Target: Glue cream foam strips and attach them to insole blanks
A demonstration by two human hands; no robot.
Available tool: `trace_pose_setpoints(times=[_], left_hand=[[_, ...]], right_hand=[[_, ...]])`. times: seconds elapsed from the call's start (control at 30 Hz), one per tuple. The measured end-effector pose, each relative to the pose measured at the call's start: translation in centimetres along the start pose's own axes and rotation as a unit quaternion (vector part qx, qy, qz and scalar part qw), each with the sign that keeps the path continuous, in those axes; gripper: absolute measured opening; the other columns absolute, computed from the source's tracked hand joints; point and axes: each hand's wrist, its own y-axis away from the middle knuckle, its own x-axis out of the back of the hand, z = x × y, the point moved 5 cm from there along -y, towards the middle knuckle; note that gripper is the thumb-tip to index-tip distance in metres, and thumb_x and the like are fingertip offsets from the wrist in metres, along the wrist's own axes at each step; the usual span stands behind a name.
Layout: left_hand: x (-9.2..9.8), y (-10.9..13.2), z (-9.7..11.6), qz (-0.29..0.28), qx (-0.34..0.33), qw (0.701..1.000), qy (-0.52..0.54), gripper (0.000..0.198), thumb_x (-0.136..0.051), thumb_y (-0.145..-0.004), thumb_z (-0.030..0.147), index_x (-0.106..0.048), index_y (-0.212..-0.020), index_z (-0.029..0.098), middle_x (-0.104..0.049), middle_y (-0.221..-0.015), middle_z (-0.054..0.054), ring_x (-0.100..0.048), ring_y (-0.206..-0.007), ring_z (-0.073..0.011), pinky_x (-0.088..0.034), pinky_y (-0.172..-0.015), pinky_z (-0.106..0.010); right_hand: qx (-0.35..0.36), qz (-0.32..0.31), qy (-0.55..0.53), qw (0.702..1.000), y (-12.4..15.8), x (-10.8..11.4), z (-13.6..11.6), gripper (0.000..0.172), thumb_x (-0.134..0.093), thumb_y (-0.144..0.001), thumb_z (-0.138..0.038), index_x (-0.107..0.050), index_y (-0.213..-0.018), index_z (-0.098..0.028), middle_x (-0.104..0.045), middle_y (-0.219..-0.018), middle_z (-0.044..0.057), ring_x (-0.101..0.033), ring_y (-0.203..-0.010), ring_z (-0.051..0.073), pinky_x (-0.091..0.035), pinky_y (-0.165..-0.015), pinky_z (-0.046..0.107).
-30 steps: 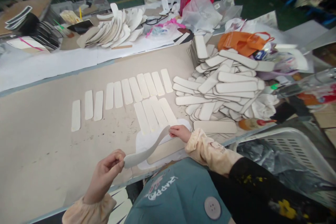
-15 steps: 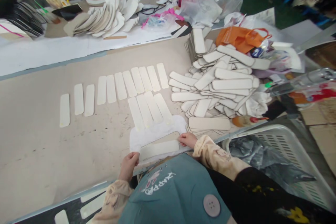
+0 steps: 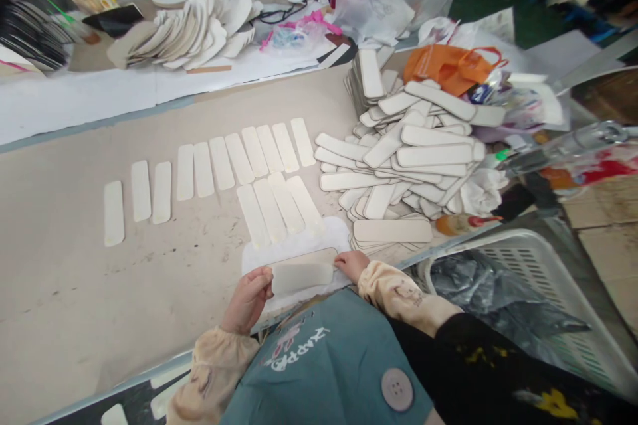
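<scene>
A pale elongated strip with rounded ends [image 3: 303, 276] is stretched between my hands at the near edge of the table. My left hand [image 3: 249, 297] pinches its left end between thumb and fingers. At the other end, my right hand [image 3: 351, 265] grips the right tip with closed fingertips. Just behind this strip shows the edge of a beige strip [image 3: 314, 256], mostly covered. Both lie over a white cloth or paper sheet [image 3: 339, 234]. Several cream strips [image 3: 272, 212] rest in a slanted row beyond the sheet, partly overlapping it.
More cream strips [image 3: 214, 163] line the table [image 3: 70, 212]. A large loose heap of strips [image 3: 413, 153] sits right, with a neat stack [image 3: 392, 231] before it. Nearby are an orange bag [image 3: 451, 68], an orange-brown bottle [image 3: 463, 223] and a plastic basket [image 3: 528, 246].
My left hand has come up and in, turning at the wrist, and the strip's left end has lifted with it. My right hand stays at the right end. The view has shifted slightly.
</scene>
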Motion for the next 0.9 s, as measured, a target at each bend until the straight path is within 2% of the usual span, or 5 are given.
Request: trace_pose_setpoints(times=[0.3, 0.5, 0.6, 0.73, 0.9], left_hand=[[-1.5, 3.8, 6.3, 0.016, -0.063, 0.994, 0.085, 0.020, -0.065, -0.065, 0.031, -0.059, -0.071, 0.012, -0.044, -0.055, 0.003, -0.032, -0.046, -0.0038, -0.030, -0.044, -0.017], [-2.9, 4.9, 5.9, 0.024, -0.020, 0.997, 0.064, 0.026, -0.071, -0.056, 0.033, -0.060, -0.067, 0.013, -0.053, -0.059, 0.000, -0.046, -0.051, -0.0080, -0.040, -0.047, -0.019], [-2.9, 5.0, 5.6, 0.042, 0.000, 0.996, 0.075, 0.029, -0.074, -0.052, 0.034, -0.062, -0.068, 0.013, -0.058, -0.065, -0.002, -0.051, -0.054, -0.0103, -0.045, -0.050, -0.022], [-2.4, 5.1, 5.1, 0.050, 0.008, 0.996, 0.080, 0.031, -0.074, -0.051, 0.033, -0.066, -0.073, 0.013, -0.054, -0.057, 0.000, -0.046, -0.048, -0.0078, -0.041, -0.045, -0.019], [-1.8, 5.3, 4.6, 0.050, -0.002, 0.996, 0.067, 0.028, -0.072, -0.056, 0.034, -0.065, -0.073, 0.013, -0.051, -0.054, 0.001, -0.041, -0.046, -0.0063, -0.038, -0.043, -0.018]], right_hand=[[-0.013, -0.019, -0.093, 0.995, -0.4, 0.0, 0.3, 0.008, -0.063, -0.074, -0.021, -0.072, -0.072, -0.021, -0.067, -0.073, 0.003, -0.062, -0.077, 0.019, -0.045, -0.072, 0.027], [-0.039, -0.088, -0.294, 0.951, -0.1, -0.8, -1.1, 0.030, -0.042, -0.092, -0.032, -0.063, -0.108, -0.017, -0.065, -0.102, 0.006, -0.061, -0.071, 0.011, -0.050, -0.061, 0.022], [-0.048, -0.128, -0.367, 0.920, -0.3, -1.3, -2.0, 0.030, -0.045, -0.091, -0.037, -0.062, -0.106, -0.017, -0.061, -0.112, 0.008, -0.060, -0.073, 0.010, -0.049, -0.058, 0.019], [-0.047, -0.181, -0.426, 0.885, -0.1, -2.0, -2.8, 0.025, -0.055, -0.086, -0.038, -0.066, -0.095, -0.017, -0.064, -0.101, 0.006, -0.058, -0.066, 0.009, -0.046, -0.053, 0.018], [-0.038, -0.182, -0.465, 0.866, -0.1, -2.0, -3.3, 0.021, -0.061, -0.081, -0.035, -0.067, -0.086, -0.016, -0.063, -0.078, 0.002, -0.056, -0.065, 0.009, -0.047, -0.058, 0.019]])
